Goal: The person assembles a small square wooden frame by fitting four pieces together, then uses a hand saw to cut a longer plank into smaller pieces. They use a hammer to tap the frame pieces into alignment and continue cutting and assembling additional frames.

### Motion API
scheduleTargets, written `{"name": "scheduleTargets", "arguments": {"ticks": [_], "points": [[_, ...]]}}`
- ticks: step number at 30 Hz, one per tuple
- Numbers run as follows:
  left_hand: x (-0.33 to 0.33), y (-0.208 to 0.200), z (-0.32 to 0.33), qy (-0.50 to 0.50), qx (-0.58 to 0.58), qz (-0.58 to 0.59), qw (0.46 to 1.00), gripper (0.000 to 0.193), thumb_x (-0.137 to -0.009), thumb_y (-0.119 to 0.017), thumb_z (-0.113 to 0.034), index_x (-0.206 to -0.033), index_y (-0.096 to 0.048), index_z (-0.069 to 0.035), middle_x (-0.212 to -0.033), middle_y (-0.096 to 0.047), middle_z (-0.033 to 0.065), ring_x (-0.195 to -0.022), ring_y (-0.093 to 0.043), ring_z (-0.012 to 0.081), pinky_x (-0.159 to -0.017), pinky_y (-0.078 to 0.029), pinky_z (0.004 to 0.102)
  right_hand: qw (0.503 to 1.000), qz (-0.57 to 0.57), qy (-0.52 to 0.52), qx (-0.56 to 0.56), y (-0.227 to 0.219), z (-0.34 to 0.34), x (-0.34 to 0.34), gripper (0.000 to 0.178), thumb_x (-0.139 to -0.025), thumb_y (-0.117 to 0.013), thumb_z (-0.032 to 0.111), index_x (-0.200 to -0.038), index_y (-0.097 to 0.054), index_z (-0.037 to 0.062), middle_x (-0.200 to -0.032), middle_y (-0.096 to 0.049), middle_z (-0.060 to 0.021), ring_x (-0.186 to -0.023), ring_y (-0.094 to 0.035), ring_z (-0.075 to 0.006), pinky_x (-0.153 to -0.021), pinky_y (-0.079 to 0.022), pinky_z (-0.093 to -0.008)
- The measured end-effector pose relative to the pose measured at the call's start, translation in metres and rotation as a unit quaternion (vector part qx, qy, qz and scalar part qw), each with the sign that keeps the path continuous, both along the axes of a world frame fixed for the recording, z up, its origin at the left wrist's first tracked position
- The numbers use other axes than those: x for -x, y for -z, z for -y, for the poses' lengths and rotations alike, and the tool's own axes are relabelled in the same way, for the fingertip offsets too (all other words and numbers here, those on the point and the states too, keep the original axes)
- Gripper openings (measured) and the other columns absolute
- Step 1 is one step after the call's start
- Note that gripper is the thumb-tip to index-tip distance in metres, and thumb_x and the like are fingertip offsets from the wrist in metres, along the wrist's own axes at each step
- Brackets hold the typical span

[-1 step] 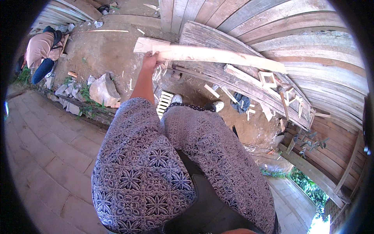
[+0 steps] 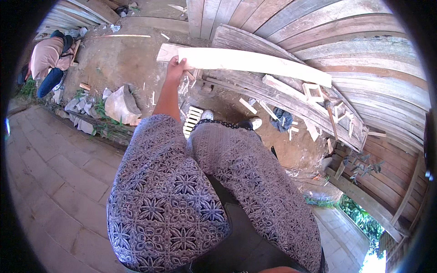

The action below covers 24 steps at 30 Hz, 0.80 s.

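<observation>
Head view: a person's left hand (image 2: 174, 63) closes around one end of a long pale wooden plank (image 2: 255, 63), held above dirt ground (image 2: 123, 59). Its long axis runs left to right, far end pointing toward stacked boards (image 2: 282, 95). The right hand is unseen.

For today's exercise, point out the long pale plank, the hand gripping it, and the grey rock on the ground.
Pale plank (image 2: 255, 61), head view, middle of its face.
Left hand (image 2: 174, 66), head view, back of hand.
Grey rock (image 2: 120, 105), head view, top surface.
</observation>
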<state>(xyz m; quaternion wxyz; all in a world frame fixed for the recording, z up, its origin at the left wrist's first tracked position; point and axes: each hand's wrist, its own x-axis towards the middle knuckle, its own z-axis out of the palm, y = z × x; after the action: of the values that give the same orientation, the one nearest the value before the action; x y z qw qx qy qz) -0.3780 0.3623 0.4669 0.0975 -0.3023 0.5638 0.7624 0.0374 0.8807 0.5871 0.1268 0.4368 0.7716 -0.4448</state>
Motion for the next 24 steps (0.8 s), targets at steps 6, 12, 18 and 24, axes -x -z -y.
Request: {"name": "scheduleTargets", "arguments": {"ticks": [6,12,18,24], "points": [[-0.002,-0.001,0.027,0.03,0.053,-0.071,0.996,0.02,-0.095,-0.063,-0.017,-0.112,-0.06,-0.008,-0.102,-0.066,0.0033,-0.086,-0.064,0.0137,-0.072,-0.053,0.0287,0.995,-0.023,-0.099,0.006,-0.007,0.051,0.068,0.047,-0.088,-0.067,0.042,-0.096,-0.072,-0.0037,-0.076,-0.068,-0.0073,-0.065,-0.061,-0.0165,-0.061,-0.048,-0.0381],[0.01,-0.021,0.044,0.128,0.132,-0.091,0.979,0.018,-0.095,-0.064,-0.023,-0.11,-0.062,-0.014,-0.097,-0.066,-0.0036,-0.086,-0.06,0.0103,-0.077,-0.05,0.0326,0.978,-0.014,-0.204,0.04,0.003,0.096,0.124,0.047,-0.088,-0.067,0.042,-0.096,-0.072,-0.004,-0.076,-0.068,-0.0075,-0.065,-0.061,-0.0167,-0.061,-0.049,-0.0381],[0.018,-0.039,0.053,0.133,0.126,-0.052,0.982,0.024,-0.093,-0.065,-0.02,-0.115,-0.062,-0.008,-0.091,-0.066,0.0005,-0.076,-0.059,0.0099,-0.067,-0.049,0.0285,0.957,-0.003,-0.28,0.079,0.022,0.126,0.167,0.047,-0.087,-0.067,0.041,-0.096,-0.072,-0.0043,-0.077,-0.068,-0.0078,-0.066,-0.061,-0.0169,-0.061,-0.049,-0.0382],[0.027,-0.045,0.066,0.157,0.175,-0.017,0.972,0.032,-0.093,-0.065,-0.023,-0.12,-0.059,-0.008,-0.097,-0.067,0.005,-0.084,-0.063,0.0143,-0.07,-0.053,0.0296,0.933,-0.002,-0.34,0.122,0.042,0.139,0.207,0.047,-0.087,-0.067,0.041,-0.096,-0.072,-0.0045,-0.077,-0.069,-0.008,-0.066,-0.061,-0.0171,-0.062,-0.049,-0.0383]]}}
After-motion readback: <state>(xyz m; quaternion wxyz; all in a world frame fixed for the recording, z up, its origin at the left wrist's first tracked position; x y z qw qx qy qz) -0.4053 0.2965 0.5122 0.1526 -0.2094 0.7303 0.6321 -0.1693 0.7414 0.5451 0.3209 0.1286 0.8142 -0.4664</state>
